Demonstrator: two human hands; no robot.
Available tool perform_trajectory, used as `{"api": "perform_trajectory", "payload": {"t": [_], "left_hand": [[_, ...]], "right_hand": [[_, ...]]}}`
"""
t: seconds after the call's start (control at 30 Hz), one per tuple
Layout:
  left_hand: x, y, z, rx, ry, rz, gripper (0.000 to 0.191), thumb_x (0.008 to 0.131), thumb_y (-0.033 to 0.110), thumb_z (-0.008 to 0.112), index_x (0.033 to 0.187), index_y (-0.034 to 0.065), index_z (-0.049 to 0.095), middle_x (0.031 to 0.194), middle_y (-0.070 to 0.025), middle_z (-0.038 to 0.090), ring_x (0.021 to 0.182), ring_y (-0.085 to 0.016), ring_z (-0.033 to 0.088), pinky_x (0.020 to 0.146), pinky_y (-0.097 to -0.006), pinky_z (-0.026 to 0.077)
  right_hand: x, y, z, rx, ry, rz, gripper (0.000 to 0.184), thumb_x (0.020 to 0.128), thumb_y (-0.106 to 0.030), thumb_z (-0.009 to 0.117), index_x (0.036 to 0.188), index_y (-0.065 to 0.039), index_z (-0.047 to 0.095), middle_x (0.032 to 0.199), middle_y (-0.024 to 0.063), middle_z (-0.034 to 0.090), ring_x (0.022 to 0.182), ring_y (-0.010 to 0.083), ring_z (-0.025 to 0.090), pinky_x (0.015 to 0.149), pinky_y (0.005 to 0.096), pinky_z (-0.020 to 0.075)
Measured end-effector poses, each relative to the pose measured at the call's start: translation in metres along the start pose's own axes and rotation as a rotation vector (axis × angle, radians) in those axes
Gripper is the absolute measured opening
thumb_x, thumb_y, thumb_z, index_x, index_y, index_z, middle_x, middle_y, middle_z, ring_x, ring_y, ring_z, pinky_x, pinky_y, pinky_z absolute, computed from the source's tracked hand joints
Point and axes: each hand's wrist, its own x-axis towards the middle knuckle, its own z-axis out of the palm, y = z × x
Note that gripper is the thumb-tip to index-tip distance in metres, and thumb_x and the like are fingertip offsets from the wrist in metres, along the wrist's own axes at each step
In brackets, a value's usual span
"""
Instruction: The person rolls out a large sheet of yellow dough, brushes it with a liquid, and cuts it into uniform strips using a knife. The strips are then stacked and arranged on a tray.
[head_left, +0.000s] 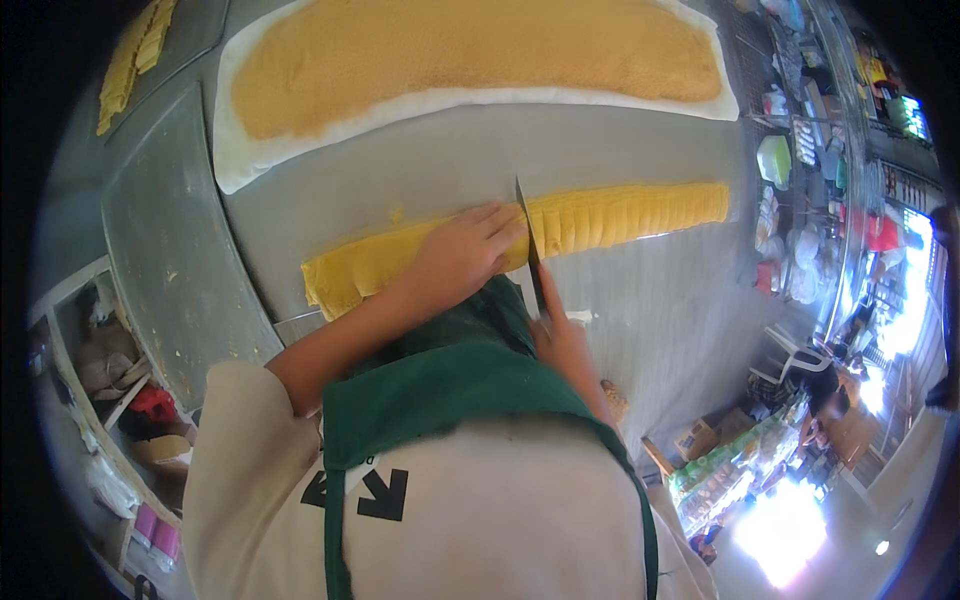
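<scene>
A long, flattened yellow roll (375, 259), apparently dough or cake, lies across the grey tabletop in front of me. Its right-hand stretch is cut into many thin slices (630, 214) that still stand side by side in a row. My left hand (469, 244) rests flat on the uncut part, fingertips close beside the blade. In my right hand (559, 334) is a long kitchen knife (533, 251), its tip pointing away from me and its blade upright at the boundary between whole roll and slices. My green apron (450, 382) hides part of the table's near edge.
Beyond the roll lies a white sheet (480, 97) bearing a broad golden-brown layer (480, 52). A dark grey tray or board (169, 225) is at left, with yellow strips (135, 64) past it. Loaded wire shelves (814, 120) and a white plastic chair (791, 349) stand at right.
</scene>
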Motion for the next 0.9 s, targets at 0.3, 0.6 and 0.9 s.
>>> {"api": "perform_trajectory", "payload": {"t": [0.3,0.6,0.9], "left_hand": [[-0.007,0.000,-0.007,-0.015,-0.057,-0.030,0.045,0.074,0.015,0.067,0.116,0.0055,0.056,0.124,-0.0123,0.054,0.117,-0.029,0.049,0.097,-0.0384,0.041],[-0.010,-0.010,-0.005,-0.009,-0.029,-0.007,0.047,0.073,0.014,0.067,0.118,0.0043,0.054,0.126,-0.0131,0.052,0.118,-0.030,0.048,0.097,-0.0390,0.041],[-0.017,-0.012,-0.024,-0.029,-0.141,-0.038,0.047,0.074,0.016,0.068,0.119,0.0086,0.054,0.128,-0.0130,0.051,0.119,-0.029,0.048,0.097,-0.0379,0.041]], "right_hand": [[-0.041,-0.057,-0.053,-0.036,-0.314,0.263,0.080,0.081,-0.004,0.056,0.144,-0.029,0.013,0.099,0.0293,0.057,0.082,0.0459,0.058,0.070,0.0490,0.0461],[0.041,-0.015,0.037,0.097,0.000,0.046,0.074,0.083,-0.001,0.050,0.144,-0.026,0.016,0.101,0.0313,0.057,0.094,0.0472,0.055,0.076,0.0475,0.0443],[-0.025,-0.093,-0.042,-0.001,-0.377,0.530,0.074,0.085,-0.008,0.055,0.143,-0.031,0.015,0.108,0.0311,0.055,0.100,0.0448,0.055,0.080,0.0481,0.0431]]}}
